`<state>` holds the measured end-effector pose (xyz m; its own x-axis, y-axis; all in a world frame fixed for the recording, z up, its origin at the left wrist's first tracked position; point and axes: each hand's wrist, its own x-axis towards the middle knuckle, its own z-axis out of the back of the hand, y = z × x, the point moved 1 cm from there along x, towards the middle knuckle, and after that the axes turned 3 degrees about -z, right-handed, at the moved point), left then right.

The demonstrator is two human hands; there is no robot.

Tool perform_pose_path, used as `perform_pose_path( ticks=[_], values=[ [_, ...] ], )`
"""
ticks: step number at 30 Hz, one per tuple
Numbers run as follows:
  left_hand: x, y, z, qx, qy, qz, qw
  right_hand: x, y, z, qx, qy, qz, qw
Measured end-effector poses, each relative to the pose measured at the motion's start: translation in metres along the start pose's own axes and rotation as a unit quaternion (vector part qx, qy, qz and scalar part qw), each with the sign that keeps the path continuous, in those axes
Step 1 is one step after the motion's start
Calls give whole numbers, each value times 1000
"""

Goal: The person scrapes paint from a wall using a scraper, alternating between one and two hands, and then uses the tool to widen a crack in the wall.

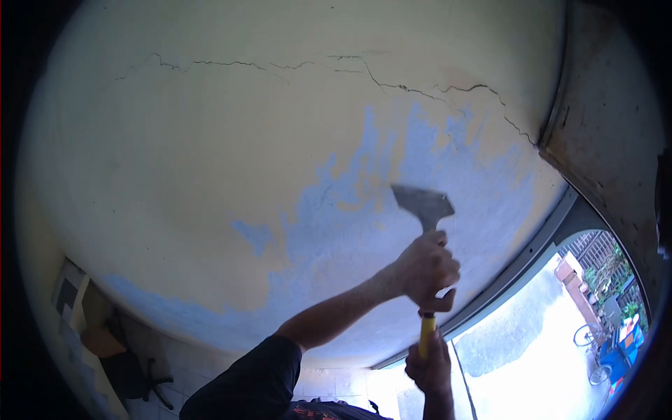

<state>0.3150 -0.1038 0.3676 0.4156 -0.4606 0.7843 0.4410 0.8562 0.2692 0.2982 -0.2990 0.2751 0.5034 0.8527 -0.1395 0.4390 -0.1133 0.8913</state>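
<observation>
A wide-bladed scraper with a yellow handle is held upright in front of the wall. My left hand is wrapped round its upper part, just below the grey blade. Lower down, my right hand grips the yellow handle. The blade overlaps a blue patch where the cream coat is gone in ragged streaks. Fingers of both hands are closed, and the left hand is slightly blurred.
A jagged crack runs across the upper wall to a dark frame at the right. A black office chair stands low on the left. Bright glazing fills the lower right, with a bicycle outside.
</observation>
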Motion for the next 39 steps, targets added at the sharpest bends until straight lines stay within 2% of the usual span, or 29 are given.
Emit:
perform_pose_path(
  ticks=[1, 5, 7, 11, 12, 14, 15, 18, 21, 23, 26, 28, 32, 39],
  values=[
    [-8, 1, -6, -13, 10, 15, 1000, -1, -4, -4, -1, -51, -5, 999],
    [-3, 14, -6, -20, -28, 0, 999, 17, -6, 12, 15, -39, 3, 999],
    [3, 16, -1, -16, -33, 1, 999, 19, 6, 8, -30, -89, 12, 995],
    [23, 29, 12, 16, -41, -8, 999, 22, 26, -5, -42, -40, 49, 997],
    [30, 35, 20, 35, -45, -18, 998, 24, 40, -20, -42, 7, 59, 997],
    [50, 51, 37, 87, -43, -24, 995, 36, 60, -35, -60, 8, 88, 994],
    [61, 59, 44, 102, -77, -42, 991, 41, 71, -40, -66, 19, 104, 992],
    [84, 64, 69, 86, -62, -35, 994, 44, 94, -55, -53, 67, 159, 984],
    [73, 51, 57, 73, -51, -15, 996, 30, 81, -45, -51, 70, 144, 986],
    [51, 28, 36, 81, -60, -29, 994, 16, 50, -28, -36, 40, 107, 993],
    [20, 9, 13, 58, -23, -16, 998, 0, 18, -20, -29, -35, 50, 998],
    [10, 11, 9, -11, -7, 11, 1000, 3, 15, -19, -42, -51, 28, 997],
    [20, 23, 17, -9, -19, 3, 1000, 11, 28, -24, -43, -37, 48, 997],
    [45, 44, 34, 76, -51, -29, 995, 24, 54, -38, -47, -31, 77, 995]
  ],
)
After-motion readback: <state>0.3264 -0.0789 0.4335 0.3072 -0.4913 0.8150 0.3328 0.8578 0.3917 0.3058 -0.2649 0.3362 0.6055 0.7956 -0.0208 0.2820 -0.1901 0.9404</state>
